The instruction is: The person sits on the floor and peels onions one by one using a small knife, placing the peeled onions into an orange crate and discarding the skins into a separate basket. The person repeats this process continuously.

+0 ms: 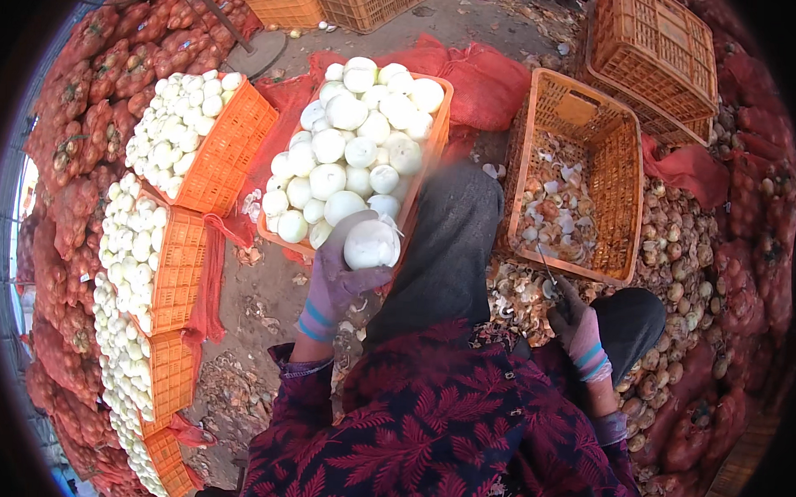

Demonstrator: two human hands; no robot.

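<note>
My left hand (334, 271), in a purplish glove with a striped cuff, is closed around a peeled white onion (371, 245). It holds the onion over the near edge of an orange crate (439, 127) heaped with peeled onions (347, 111). A loose flap of pale skin hangs at the onion's right side. Over by my right knee, my gloved right hand (579, 327) grips a knife (548, 273). The thin blade points up toward a second orange crate (624, 182), which has onion skins and trimmings (557, 210) on its bottom. The knife's handle is mostly hidden in my fingers.
Several orange crates (176, 280) full of peeled onions line the left side. Stacked crates (655, 51) stand at the far right. Unpeeled onions (678, 249) lie piled on the right. Red mesh sacks (67, 193) rise along the left; red netting (487, 81) lies behind the crates.
</note>
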